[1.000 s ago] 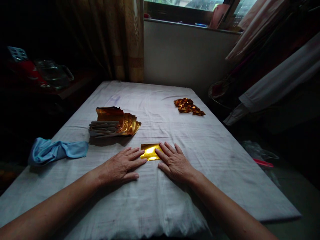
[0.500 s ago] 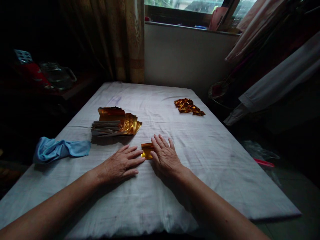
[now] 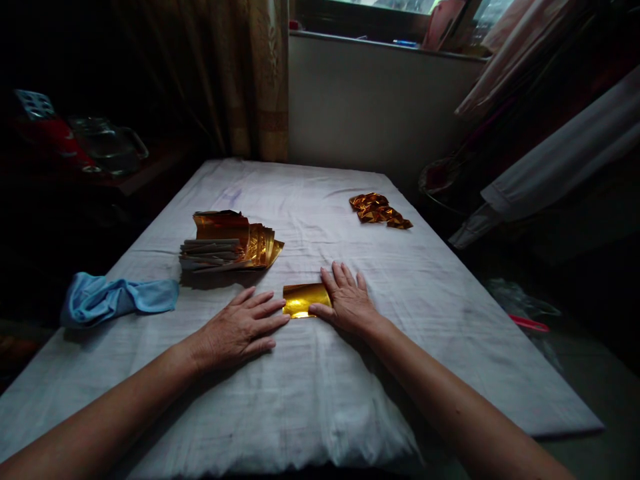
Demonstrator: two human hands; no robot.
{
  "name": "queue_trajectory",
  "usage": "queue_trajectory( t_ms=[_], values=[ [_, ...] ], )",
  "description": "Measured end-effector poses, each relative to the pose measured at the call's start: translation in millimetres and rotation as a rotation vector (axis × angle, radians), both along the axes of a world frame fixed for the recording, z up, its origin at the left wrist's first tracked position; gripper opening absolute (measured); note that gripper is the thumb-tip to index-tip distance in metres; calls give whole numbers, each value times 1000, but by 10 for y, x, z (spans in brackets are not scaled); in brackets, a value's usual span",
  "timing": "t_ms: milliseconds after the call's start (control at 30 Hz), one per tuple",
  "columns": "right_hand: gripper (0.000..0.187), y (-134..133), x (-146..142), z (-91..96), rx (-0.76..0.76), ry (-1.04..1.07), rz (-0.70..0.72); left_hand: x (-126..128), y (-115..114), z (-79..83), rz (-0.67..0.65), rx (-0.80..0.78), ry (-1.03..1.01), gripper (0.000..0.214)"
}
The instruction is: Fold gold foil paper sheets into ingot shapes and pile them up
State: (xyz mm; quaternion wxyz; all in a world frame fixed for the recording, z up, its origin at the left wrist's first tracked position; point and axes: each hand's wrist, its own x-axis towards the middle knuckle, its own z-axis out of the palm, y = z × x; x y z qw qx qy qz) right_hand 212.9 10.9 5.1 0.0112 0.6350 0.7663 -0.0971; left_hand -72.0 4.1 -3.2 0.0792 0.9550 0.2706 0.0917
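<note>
On the white cloth (image 3: 320, 400), between the hands, lies the gold sheet (image 3: 301, 295) — its long axis running left to right. The left hand (image 3: 237, 333), spread and gripping nothing, meets its left edge; the right hand (image 3: 350, 305), equally loose, overlaps its right end — the closer of the two.

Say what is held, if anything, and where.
Nothing is gripped: the gold paper has the left hand at its left edge, the right hand on its right.
</note>
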Motion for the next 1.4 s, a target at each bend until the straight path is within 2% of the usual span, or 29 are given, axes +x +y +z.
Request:
queue_trajectory(
  t_ms=[133, 267, 367, 467, 567, 867, 1000, 1100, 1200, 1300, 1367, 1400],
  values=[
    [94, 19, 161, 8, -45, -29, -1, 52, 30, 90, -6, 21, 6, 39],
    [93, 18, 169, 1, -32, -36, 6, 313, -12, 202, 48, 56, -60, 26],
    [93, 18, 168, -21, -20, -36, 5, 577, -105, 172, 34, 41, -50, 38],
    [91, 21, 180, -43, -6, -29, 7, 719, -181, 88, 106, 41, -33, 50],
    [90, 20, 183, -49, 1, -19, 7, 678, -188, 60, 135, 62, -43, 43],
    [93, 14, 180, -21, 1, 0, 5, 255, -144, 117, 147, 104, -25, 32],
    [91, -6, 174, -24, 21, 14, 0, 224, -137, 124, 156, 128, -47, 25],
    [85, -34, 193, -89, 142, 60, 0, 334, -104, 165, 153, 156, -79, 19],
    [67, -73, 242, -168, 385, 162, 63, 498, -57, 226, 147, 232, -33, 19],
    [35, -131, 269, -185, 641, 324, 227, 615, -14, 275, 136, 327, 63, 17],
    [23, -178, 248, -149, 696, 419, 367, 647, 3, 287, 113, 370, 103, 16],
    [20, -200, 228, -123, 675, 447, 436, 653, 8, 286, 101, 386, 117, 16]
  ],
)
